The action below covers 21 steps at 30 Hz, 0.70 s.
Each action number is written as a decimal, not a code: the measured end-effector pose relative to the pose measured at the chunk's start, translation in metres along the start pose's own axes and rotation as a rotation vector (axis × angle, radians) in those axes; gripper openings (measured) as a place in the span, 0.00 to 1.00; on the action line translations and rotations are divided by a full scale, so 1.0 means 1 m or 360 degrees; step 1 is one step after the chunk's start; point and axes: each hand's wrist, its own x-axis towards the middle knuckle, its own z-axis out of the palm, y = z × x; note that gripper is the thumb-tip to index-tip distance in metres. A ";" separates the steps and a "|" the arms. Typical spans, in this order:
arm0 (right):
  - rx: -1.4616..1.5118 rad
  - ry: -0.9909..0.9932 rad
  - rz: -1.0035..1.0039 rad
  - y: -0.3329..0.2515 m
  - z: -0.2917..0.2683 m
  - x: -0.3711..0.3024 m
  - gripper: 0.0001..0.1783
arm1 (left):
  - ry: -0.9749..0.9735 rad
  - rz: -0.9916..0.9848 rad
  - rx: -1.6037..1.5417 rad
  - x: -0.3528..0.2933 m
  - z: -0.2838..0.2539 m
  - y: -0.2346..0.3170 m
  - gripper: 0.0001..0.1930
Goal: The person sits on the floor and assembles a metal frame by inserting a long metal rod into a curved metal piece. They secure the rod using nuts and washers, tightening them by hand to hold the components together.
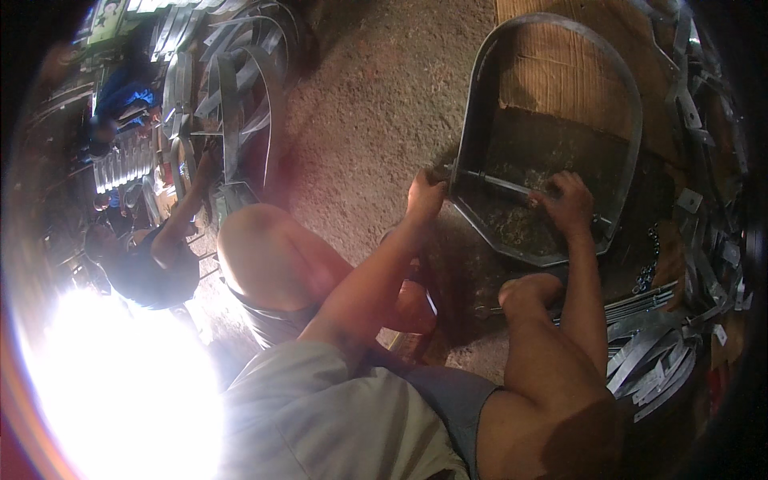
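A large metal strap hoop, rounded at the far end and angular at the near end, lies on the ground in front of me. A thin metal rod runs across its inside, from the left wall toward the right wall. My left hand is closed at the outside of the left wall, by the rod's end. What its fingertips pinch is too small to make out. My right hand reaches inside the hoop, its thumb and curled fingers closed round the rod.
Cardboard lies partly beneath the hoop. Loose nuts, several long rods and bent metal strips lie to the right. Stacked curved straps stand at the far left. Another person works at left, near bright glare.
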 end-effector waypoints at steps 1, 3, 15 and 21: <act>-0.0013 0.0052 -0.0030 0.004 0.003 -0.001 0.32 | -0.0021 -0.0074 -0.0082 0.001 0.000 -0.003 0.18; -0.0067 0.0153 -0.0069 0.012 0.008 -0.003 0.33 | -0.0091 -0.0226 -0.0260 -0.002 0.001 0.010 0.19; -0.0099 -0.0027 0.0053 0.006 0.003 -0.003 0.34 | -0.0043 -0.0326 -0.0272 -0.008 0.000 0.034 0.25; -0.0081 -0.0007 0.0039 0.008 0.001 -0.005 0.33 | -0.0275 -0.0436 -0.0342 -0.011 -0.005 0.054 0.23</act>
